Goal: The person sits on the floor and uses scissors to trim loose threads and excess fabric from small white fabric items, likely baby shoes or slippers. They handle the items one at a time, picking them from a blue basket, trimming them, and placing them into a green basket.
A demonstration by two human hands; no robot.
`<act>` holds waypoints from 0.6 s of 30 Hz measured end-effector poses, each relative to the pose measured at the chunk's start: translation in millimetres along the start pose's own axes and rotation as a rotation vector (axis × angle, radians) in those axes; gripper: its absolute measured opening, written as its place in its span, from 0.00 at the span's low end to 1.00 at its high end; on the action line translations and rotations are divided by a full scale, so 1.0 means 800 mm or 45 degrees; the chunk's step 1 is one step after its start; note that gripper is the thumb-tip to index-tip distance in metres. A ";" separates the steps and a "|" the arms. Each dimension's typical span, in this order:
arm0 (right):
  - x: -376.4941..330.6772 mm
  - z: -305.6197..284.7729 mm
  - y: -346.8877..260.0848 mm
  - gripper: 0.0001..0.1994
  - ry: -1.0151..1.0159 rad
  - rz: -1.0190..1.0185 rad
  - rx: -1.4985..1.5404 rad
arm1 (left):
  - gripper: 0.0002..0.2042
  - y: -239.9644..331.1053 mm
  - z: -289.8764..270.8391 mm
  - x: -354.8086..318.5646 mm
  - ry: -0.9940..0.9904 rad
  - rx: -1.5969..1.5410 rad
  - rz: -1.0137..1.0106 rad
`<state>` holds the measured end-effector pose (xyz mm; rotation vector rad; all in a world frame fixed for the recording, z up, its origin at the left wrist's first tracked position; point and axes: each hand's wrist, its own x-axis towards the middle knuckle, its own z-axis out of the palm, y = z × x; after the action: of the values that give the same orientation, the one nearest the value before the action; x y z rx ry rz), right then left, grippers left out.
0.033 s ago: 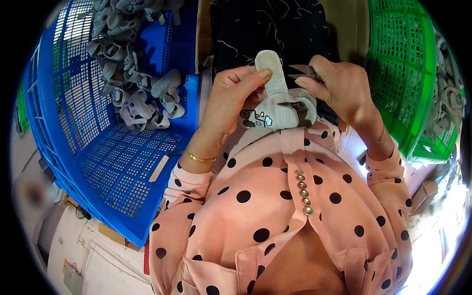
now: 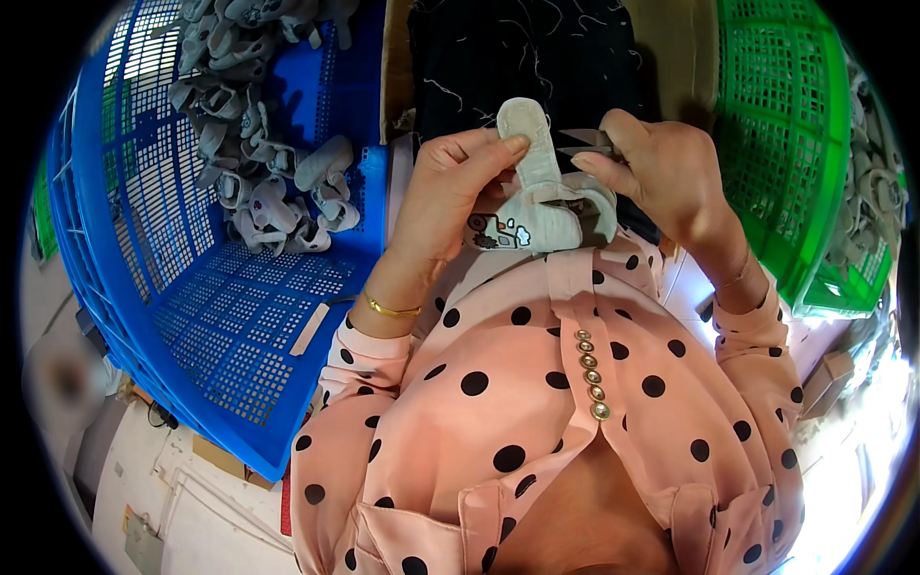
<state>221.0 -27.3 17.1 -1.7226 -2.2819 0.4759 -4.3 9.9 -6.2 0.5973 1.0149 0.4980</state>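
head view, landmark: the blue crate.

item: one small pale shoe upper, located right of the blue crate and well apart from it. its strap stands free, near the far end of the crate's right side.

step: judged from the hold and the tool, trimming at the strap's edge is in hand. the next move appears to call for a steady, taut strap, with the blades kept close to the edge and clear of the left thumb.

left hand: positioned between the blue crate and the shoe upper; thumb and fingers pinch the strap below its rounded tip.

right hand: farther right of the blue crate than the shoe upper; fingers curl around the snips, whose handles are mostly hidden. the blades point toward the blue crate, their tips just beside the strap; contact cannot be confirmed.

orientation: the strap's long axis runs nearly straight up the picture, the rounded tip leaning slightly toward the blue crate. the body's longer extent appears to lie crosswise, its printed panel facing up on the side nearer the blue crate and a curved band on the far side. which end is the toe cannot be told.

surroundings: similar shoe pieces lie heaped inside the blue crate; a green crate stands well to its right.
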 end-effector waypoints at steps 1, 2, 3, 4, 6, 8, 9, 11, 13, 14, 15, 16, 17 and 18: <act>0.001 -0.002 -0.002 0.22 -0.034 -0.014 -0.051 | 0.09 0.000 0.000 0.000 0.000 0.001 -0.003; 0.001 -0.002 -0.002 0.22 -0.050 -0.014 -0.067 | 0.09 0.001 0.000 -0.001 0.000 0.001 -0.007; 0.002 -0.002 -0.003 0.22 -0.067 -0.014 -0.083 | 0.09 0.001 0.002 -0.001 0.012 0.002 -0.007; 0.003 -0.002 -0.003 0.22 -0.084 -0.014 -0.099 | 0.09 0.002 0.004 -0.002 0.024 0.003 -0.007; 0.004 0.001 -0.005 0.22 -0.084 -0.028 -0.120 | 0.09 0.003 0.005 -0.003 0.016 0.007 -0.022; 0.005 0.000 -0.008 0.22 -0.086 -0.027 -0.146 | 0.08 0.006 0.001 -0.003 -0.023 0.015 -0.051; 0.005 0.000 -0.009 0.22 -0.088 -0.024 -0.160 | 0.08 0.005 0.001 -0.004 -0.023 0.016 -0.051; 0.005 -0.001 -0.012 0.22 -0.083 -0.037 -0.197 | 0.08 0.004 -0.001 -0.004 -0.024 0.018 -0.051; 0.004 0.000 -0.013 0.22 -0.067 -0.068 -0.245 | 0.08 0.007 0.002 -0.006 -0.018 0.028 -0.050; 0.003 0.000 -0.014 0.22 -0.084 -0.063 -0.253 | 0.09 0.007 0.003 -0.007 -0.014 0.033 -0.049; 0.003 0.001 -0.015 0.21 -0.100 -0.059 -0.261 | 0.09 0.007 0.003 -0.007 -0.014 0.032 -0.046; 0.002 0.001 -0.015 0.21 -0.115 -0.055 -0.270 | 0.09 0.006 0.004 -0.007 -0.013 0.031 -0.043; 0.001 0.002 -0.014 0.20 -0.114 -0.066 -0.225 | 0.10 0.006 0.003 -0.007 -0.012 0.030 -0.040; 0.001 0.003 -0.011 0.19 -0.111 -0.079 -0.182 | 0.10 0.006 0.003 -0.007 -0.027 0.036 -0.034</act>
<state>212.3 -29.0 18.0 -1.7206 -2.4783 0.3908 -5.4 9.2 1.7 0.6121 1.0100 0.4540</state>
